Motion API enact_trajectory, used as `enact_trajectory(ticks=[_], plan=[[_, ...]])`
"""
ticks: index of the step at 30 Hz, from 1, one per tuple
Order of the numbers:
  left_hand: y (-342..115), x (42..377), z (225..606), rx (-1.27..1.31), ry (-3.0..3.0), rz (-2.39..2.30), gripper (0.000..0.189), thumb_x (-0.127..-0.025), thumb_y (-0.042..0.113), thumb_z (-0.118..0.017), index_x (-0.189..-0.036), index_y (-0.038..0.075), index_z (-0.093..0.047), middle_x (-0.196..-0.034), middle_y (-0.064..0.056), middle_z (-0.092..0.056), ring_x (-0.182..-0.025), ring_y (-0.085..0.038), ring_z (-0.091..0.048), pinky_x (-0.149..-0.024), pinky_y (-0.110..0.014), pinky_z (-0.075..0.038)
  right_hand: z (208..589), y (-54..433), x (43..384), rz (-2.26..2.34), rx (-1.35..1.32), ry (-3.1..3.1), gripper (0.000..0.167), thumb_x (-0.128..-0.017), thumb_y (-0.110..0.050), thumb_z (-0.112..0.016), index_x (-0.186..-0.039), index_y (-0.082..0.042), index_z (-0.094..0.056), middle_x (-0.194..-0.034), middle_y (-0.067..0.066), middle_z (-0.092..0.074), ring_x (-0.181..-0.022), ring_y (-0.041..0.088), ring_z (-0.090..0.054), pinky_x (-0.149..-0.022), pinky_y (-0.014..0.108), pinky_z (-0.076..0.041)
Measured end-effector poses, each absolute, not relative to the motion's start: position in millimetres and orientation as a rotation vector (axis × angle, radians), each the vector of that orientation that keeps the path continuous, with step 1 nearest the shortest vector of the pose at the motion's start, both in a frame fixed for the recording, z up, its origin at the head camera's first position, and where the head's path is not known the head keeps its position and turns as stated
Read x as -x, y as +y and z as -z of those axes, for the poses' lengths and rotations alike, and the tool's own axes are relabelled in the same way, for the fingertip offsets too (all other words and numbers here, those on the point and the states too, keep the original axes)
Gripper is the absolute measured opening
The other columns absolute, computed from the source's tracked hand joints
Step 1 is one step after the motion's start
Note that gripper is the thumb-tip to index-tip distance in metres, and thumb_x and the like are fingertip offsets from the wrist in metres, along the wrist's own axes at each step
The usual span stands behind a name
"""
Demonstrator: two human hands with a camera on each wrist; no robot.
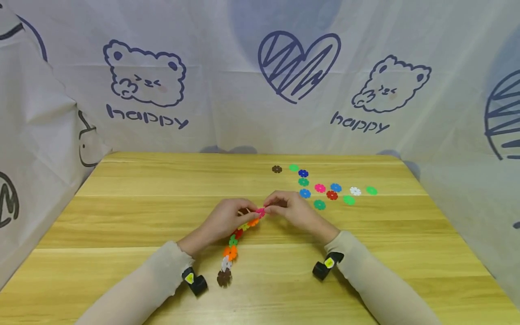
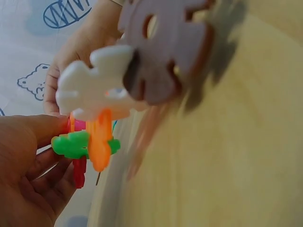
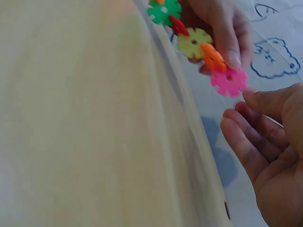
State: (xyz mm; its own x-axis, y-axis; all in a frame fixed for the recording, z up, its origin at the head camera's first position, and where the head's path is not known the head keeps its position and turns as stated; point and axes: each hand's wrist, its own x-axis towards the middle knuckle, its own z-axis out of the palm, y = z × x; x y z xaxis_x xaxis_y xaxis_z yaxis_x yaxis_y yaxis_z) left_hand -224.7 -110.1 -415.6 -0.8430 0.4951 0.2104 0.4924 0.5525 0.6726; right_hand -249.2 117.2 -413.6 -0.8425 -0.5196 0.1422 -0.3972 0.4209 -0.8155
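The multicoloured chain of notched, flower-shaped plastic discs (image 1: 233, 242) slants above the surface (image 1: 406, 262) left of centre, its brown disc (image 1: 224, 278) toward the near edge. Eight discs appear joined; the loose notched plastic discs (image 1: 331, 195), a dozen, lie unattached toward the far edge, right of centre. The left hand (image 1: 225, 219) pinches the chain beside its bright pink end disc (image 3: 229, 82). The right hand (image 3: 279, 151) is loosely spread, gripping nothing, thumb at that disc's rim; contact is unclear. No container shows.
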Motion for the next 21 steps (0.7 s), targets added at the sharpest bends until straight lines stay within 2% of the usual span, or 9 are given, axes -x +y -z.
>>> enact_trajectory(ticks=[7, 14, 21], plan=[[-111, 224, 414, -0.892, 2.8, -1.163, 0.012, -0.092, 0.023, -0.07, -0.1, 0.015, -0.075, -0.096, 0.005, -0.07, -0.081, -0.008, -0.064, -0.075, -0.028, -0.053, 411, 138, 266, 1.304, 0.738, 2.749, 0.018, -0.096, -0.017, -0.066, -0.106, -0.004, -0.071, -0.098, -0.001, -0.07, -0.087, 0.015, -0.065, -0.078, 0.034, -0.054], [-111, 224, 413, -0.865, 2.801, -1.154, 0.014, -0.093, 0.025, -0.07, -0.102, 0.015, -0.075, -0.096, 0.006, -0.07, -0.081, -0.008, -0.063, -0.075, -0.028, -0.053, 413, 163, 282, 1.177, 0.547, 2.85, 0.023, -0.096, -0.021, -0.065, -0.114, -0.007, -0.07, -0.109, 0.003, -0.069, -0.099, 0.021, -0.063, -0.088, 0.04, -0.05], [-111, 224, 415, -0.886, 2.824, -1.14, 0.014, -0.092, 0.023, -0.071, -0.102, 0.013, -0.075, -0.095, 0.005, -0.07, -0.08, -0.009, -0.064, -0.073, -0.025, -0.053, 417, 185, 293, 1.004, 0.569, 2.88, 0.029, -0.095, -0.017, -0.066, -0.121, -0.003, -0.067, -0.115, 0.011, -0.066, -0.103, 0.027, -0.062, -0.09, 0.044, -0.05]])
